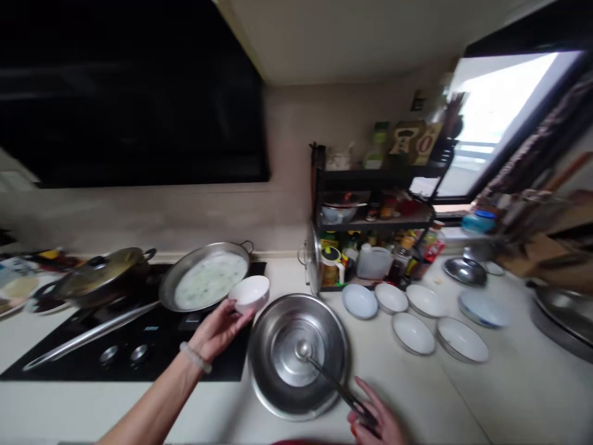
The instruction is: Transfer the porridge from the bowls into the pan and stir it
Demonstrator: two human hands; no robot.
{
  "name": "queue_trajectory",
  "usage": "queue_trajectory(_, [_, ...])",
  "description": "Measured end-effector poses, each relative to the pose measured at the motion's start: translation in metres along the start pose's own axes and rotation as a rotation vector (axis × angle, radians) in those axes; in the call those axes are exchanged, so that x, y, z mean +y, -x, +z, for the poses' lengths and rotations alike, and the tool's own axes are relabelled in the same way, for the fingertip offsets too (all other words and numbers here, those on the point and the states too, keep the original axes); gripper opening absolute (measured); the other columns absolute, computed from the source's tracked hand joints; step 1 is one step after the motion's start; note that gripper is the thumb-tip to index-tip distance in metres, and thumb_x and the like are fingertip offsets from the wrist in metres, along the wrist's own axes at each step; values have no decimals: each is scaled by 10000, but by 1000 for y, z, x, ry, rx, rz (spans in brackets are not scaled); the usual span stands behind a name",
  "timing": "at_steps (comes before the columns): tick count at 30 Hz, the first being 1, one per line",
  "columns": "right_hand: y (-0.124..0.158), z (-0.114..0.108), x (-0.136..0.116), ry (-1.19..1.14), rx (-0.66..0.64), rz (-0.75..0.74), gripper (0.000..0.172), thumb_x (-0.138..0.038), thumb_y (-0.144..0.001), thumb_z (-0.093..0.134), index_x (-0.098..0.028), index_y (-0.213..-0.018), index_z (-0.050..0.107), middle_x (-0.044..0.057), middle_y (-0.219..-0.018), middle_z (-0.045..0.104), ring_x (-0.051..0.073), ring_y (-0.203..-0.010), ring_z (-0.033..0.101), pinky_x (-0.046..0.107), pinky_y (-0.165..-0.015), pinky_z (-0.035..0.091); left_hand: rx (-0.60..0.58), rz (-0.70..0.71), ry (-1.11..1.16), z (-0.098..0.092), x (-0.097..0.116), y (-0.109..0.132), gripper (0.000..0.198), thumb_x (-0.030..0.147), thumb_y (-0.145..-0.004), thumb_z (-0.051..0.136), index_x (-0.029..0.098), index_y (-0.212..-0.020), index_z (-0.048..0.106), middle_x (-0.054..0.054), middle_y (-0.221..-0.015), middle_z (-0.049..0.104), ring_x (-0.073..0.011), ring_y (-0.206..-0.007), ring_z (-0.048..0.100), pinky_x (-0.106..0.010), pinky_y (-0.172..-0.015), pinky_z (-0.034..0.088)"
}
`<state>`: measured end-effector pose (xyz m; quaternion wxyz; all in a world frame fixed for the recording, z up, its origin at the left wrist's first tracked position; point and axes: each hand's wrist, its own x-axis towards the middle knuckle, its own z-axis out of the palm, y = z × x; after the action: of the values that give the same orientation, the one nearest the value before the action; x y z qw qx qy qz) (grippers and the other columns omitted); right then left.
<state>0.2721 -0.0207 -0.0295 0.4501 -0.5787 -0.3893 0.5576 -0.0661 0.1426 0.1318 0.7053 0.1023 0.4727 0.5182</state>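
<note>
Fingers of left hand clamped on white bowl, near pan of whitish liquid; right hand closed around ladle, ladle head within steel basin.

Daylight glares white from the window at two o'clock; the hood at ten is near-black; blur softens outlines, worst toward three.

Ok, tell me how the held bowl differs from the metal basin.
The bowl is white, while the basin is shiny grey metal. The bowl is small; the basin is far wider. The left hand holds the bowl, whereas the basin rests on the counter. Both are round and open-topped.
</note>
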Motion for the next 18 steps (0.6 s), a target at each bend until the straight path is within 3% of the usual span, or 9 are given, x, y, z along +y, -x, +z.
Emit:
queue_trajectory(5, [-8, 7, 12, 14, -212, -83, 781, -254, -615, 661, -216, -1355, 415, 34, -832, 638, 136, -626, 566, 299, -622, 466, -276, -365, -137, 78, -107, 11, 331, 35, -724, 565, 46, -1053, 533, -123, -880, 654, -236, -846, 676, -328, -719, 588])
queue_trajectory(9, [-14, 13, 24, 20, -322, -118, 826, -295, -611, 674, -230, -1381, 382, 31, -853, 628, 130, -619, 560, 302, -610, 470, -401, -541, -300, 123, -177, -3, 409, 30, -667, 516, 4, -1075, 506, -151, -846, 651, -265, -833, 676, -347, -703, 572])
queue_trajectory(13, [-16, 15, 28, 34, -354, -117, 790, -366, -620, 669, -215, -1354, 422, 38, -868, 632, 144, -653, 578, 313, -630, 485, -364, -580, -467, 143, -228, -29, 375, -3, -618, 432, 73, -974, 523, -86, -765, 615, -250, -832, 663, -369, -746, 549])
queue_trajectory(18, [-17, 12, 26, 84, -364, -117, 771, -360, -608, 660, -180, -1328, 451, 61, -891, 657, 172, -701, 599, 327, -662, 493, -304, -538, -607, 152, -279, -65, 286, -24, -590, 451, 192, -768, 508, -18, -678, 541, -274, -907, 623, -472, -891, 470])
